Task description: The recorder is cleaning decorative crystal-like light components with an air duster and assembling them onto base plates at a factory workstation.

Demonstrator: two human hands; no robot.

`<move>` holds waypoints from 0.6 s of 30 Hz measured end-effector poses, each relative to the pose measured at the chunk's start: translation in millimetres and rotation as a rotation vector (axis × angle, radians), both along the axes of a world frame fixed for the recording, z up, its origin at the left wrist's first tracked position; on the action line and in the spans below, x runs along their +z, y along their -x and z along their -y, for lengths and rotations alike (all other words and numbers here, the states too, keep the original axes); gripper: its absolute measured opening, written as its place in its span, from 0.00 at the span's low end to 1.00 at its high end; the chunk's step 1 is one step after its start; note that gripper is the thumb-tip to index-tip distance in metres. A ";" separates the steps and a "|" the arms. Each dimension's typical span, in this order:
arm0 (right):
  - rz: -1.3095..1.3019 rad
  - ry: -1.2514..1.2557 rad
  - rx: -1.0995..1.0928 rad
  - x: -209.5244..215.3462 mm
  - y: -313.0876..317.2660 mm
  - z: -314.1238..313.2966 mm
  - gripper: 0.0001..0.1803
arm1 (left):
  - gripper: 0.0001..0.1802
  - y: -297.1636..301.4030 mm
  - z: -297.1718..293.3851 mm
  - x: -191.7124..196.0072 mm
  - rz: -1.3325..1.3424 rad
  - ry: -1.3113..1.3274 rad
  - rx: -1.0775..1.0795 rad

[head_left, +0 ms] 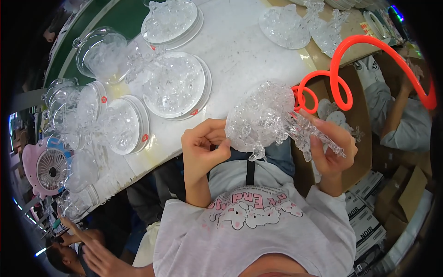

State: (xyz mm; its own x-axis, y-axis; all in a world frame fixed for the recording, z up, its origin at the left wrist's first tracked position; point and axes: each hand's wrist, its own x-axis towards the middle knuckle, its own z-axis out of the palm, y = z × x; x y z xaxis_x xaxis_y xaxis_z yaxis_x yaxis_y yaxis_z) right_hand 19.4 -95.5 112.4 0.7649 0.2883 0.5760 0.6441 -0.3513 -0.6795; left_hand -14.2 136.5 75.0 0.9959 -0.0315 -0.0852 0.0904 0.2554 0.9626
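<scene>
My left hand (205, 150) is closed on the left rim of a round disc (242, 124) covered with clear, glossy plastic shapes. I hold this disc tilted above my lap, just off the table's near edge. On its right side my right hand (334, 147) pinches a clear, spiky plastic piece (304, 134) that sticks out from the disc. Whether that piece is joined to the disc, I cannot tell. A red coiled hose (341, 69) runs down behind my right hand, where its end is hidden.
Several similar discs (173, 85) with clear plastic parts stand on the white table (230, 55). A pink fan (48, 168) is at the left. An open cardboard box (367, 157) sits at my right. Other people work nearby; one person's hand (99, 258) shows at lower left.
</scene>
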 end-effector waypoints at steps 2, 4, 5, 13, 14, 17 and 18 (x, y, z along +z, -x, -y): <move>0.013 0.038 0.004 0.8 0.7 -0.4 0.19 | 0.16 0.5 -1.2 -1.3 -0.006 0.010 0.015; -0.008 0.011 0.017 -1.2 2.0 0.0 0.20 | 0.13 1.8 -5.4 -6.1 0.039 -0.070 -0.010; -0.009 0.012 0.016 -1.3 2.1 0.8 0.20 | 0.13 1.7 -4.6 -6.1 0.037 -0.069 -0.011; 0.006 0.080 0.080 -2.7 1.1 2.4 0.22 | 0.02 -0.5 -3.3 -9.2 0.054 -0.172 0.040; 0.009 0.081 0.070 -3.0 2.4 5.2 0.22 | 0.02 -1.3 -1.3 -11.8 0.058 -0.171 0.031; 0.026 0.075 0.078 -4.9 3.9 5.3 0.22 | 0.06 0.8 -0.5 -14.6 0.028 -0.195 0.053; 0.041 0.058 0.088 -5.9 3.8 4.4 0.22 | 0.06 1.4 0.5 -14.1 0.024 -0.194 0.066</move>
